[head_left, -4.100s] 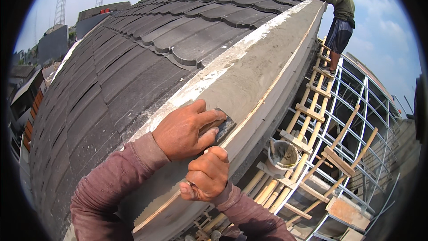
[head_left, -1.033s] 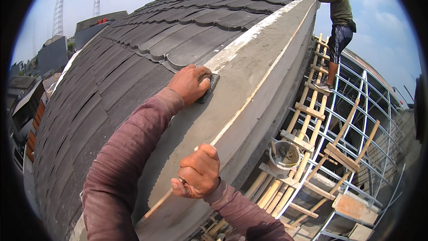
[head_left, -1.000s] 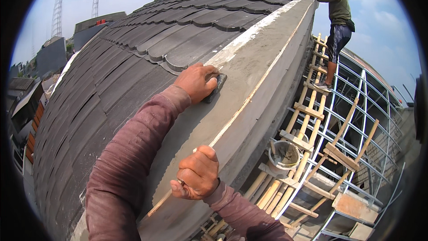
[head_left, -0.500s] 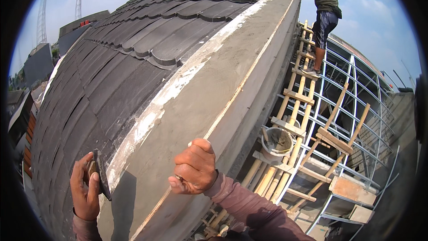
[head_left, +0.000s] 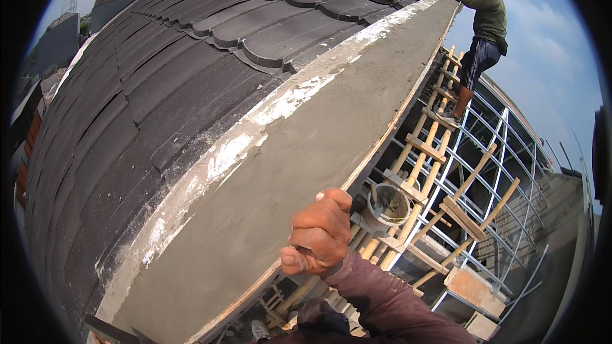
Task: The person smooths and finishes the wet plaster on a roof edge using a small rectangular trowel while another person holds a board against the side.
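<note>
My right hand (head_left: 320,232) is closed in a fist over the thin wooden strip (head_left: 395,118) along the ledge's outer edge. Whatever lies inside its curled fingers is hidden, and I cannot tell whether it grips the strip. Beside it slopes the ledge of smooth grey mortar (head_left: 280,181), with a rough white-patched band (head_left: 233,153) on its roof side. At the lower left corner the dark edge of a flat hand tool (head_left: 109,330) touches or hovers at the mortar's near end. My left hand is out of sight there.
Dark roof tiles (head_left: 146,127) rise on the left. Right of the ledge, below, stand a bamboo ladder-like scaffold (head_left: 421,153), a bucket of mortar (head_left: 389,205) and a metal frame (head_left: 503,172). Another person (head_left: 481,32) stands on the scaffold, hands at the ledge's far end.
My left hand, which held a dark flat tool with a pale grip, has dropped out of view at the lower left. My right fist stays closed, and appears farther right as the view shifted.
</note>
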A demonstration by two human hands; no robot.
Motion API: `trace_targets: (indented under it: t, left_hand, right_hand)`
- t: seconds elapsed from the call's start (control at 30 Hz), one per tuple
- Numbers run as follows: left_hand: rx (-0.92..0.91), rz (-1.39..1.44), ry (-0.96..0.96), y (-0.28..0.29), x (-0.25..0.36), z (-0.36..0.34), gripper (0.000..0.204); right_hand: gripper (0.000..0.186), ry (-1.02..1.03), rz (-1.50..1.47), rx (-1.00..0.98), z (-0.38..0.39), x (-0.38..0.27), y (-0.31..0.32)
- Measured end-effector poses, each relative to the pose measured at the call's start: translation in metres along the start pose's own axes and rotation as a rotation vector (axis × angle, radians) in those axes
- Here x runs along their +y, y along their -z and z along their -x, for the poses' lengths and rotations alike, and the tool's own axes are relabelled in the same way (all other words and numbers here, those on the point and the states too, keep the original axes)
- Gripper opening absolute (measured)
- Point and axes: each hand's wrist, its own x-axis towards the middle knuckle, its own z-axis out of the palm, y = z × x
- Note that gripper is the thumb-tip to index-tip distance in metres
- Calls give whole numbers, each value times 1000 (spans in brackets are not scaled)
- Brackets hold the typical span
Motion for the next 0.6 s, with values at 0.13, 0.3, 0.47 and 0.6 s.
trace_targets:
  t: [0.13,0.3,0.47,0.6]
  left_hand:
    - [105,286,174,3,-27,24,54]
    - [-99,199,67,-23,-16,5,42]
    - [-31,216,110,-6,-14,14,38]
    - [-13,148,81,-8,-13,15,38]
  right_hand:
    - [25,-59,8,-134,3,-8,1]
    - [24,-26,24,118,30,2,3]
    - [18,245,-247,108,24,50,5]
    - [26,171,-119,150,21,30,-4]
